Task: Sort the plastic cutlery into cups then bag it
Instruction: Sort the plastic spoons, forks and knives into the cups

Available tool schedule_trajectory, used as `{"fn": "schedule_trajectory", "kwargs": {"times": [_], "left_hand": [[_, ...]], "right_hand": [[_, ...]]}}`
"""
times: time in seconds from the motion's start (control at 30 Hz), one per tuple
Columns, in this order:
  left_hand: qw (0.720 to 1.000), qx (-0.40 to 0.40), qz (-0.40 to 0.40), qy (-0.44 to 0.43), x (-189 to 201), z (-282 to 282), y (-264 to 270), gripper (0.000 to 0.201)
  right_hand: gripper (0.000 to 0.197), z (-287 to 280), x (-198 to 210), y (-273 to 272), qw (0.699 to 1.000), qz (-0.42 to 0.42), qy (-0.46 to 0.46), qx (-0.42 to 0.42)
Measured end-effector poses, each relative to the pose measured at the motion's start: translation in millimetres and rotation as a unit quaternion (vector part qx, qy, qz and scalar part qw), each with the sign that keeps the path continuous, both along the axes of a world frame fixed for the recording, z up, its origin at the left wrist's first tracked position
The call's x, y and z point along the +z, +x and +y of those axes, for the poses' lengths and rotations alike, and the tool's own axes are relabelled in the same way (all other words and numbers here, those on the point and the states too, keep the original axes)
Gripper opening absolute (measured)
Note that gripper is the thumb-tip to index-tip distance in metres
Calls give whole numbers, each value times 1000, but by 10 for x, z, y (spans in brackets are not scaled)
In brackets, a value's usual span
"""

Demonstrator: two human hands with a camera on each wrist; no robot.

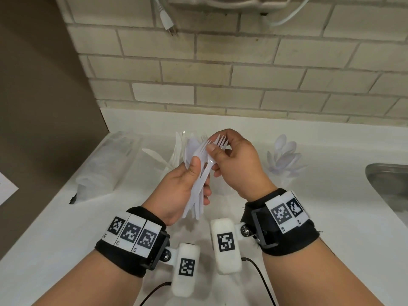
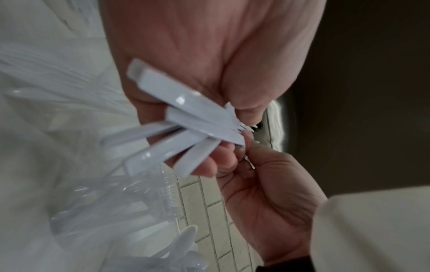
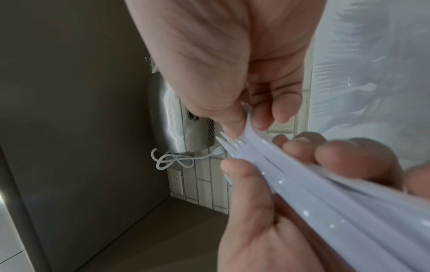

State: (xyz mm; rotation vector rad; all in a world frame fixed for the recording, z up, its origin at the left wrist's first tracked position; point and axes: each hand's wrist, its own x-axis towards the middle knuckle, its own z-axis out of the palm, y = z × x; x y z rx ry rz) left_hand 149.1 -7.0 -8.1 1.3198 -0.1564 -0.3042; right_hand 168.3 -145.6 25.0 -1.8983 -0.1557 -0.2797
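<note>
My left hand [image 1: 199,180] grips a bundle of white plastic cutlery [image 1: 198,191] by the handles, forks and a spoon fanned upward. My right hand [image 1: 218,142] pinches the head of one fork [image 1: 223,141] at the top of the bundle. The left wrist view shows the handle ends [image 2: 186,117] sticking out of my left hand [image 2: 228,139]. In the right wrist view, my right hand [image 3: 253,123] holds the fork tines [image 3: 235,143] between thumb and fingers. A clear cup of spoons [image 1: 284,155] stands to the right. Another cup with knives [image 1: 178,149] stands behind my hands.
A clear plastic bag [image 1: 106,164] lies on the white counter [image 1: 66,228] at the left. A steel sink [image 1: 388,186] cuts into the counter at the right edge. A tiled wall [image 1: 220,85] runs along the back, a brown panel [image 1: 44,107] on the left.
</note>
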Motion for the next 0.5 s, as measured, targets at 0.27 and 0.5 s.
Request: {"fn": "schedule_trajectory", "kwargs": {"times": [0.27, 0.5], "left_hand": [[1000, 21, 7, -22, -34, -2, -11, 54], [999, 31, -22, 13, -15, -19, -3, 27]], "right_hand": [[17, -21, -23, -34, 998, 23, 56, 26], [14, 27, -44, 27, 999, -11, 22, -25]]}}
